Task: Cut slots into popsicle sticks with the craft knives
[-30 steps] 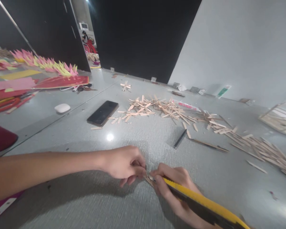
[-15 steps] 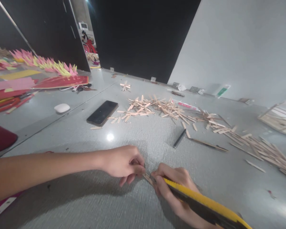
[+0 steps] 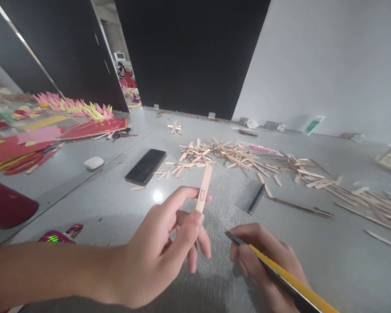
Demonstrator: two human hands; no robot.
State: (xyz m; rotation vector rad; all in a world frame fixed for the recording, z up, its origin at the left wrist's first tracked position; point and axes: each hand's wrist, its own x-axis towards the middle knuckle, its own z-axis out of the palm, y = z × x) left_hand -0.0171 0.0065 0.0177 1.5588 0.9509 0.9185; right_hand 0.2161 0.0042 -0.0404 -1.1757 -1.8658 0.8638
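Between the thumb and fingers of my left hand [image 3: 169, 248] is a wooden craft stick [image 3: 206, 182], raised above the grey surface and tilted upright. A small dark rectangle is marked on its face. My right hand [image 3: 267, 256] grips a yellow and black utility knife [image 3: 289, 280], its blade pointing up and left, apart from the stick. Beyond the hands, a pile of cut craft sticks [image 3: 228, 153] lies loose. A black pen [image 3: 256, 198] rests ahead of my right hand.
A phone [image 3: 146, 166] and a white oval case [image 3: 94, 163] lie left of the pile. Farther left are red and pink paper pieces [image 3: 39, 134] and a dark red object [image 3: 9, 203]. Longer sticks [image 3: 361, 200] spread to the right. A black panel [image 3: 195, 56] stands behind.
My left hand has lifted the craft stick off the surface and turned it upright. The knife in my right hand has come away from the stick. The view has shifted slightly.
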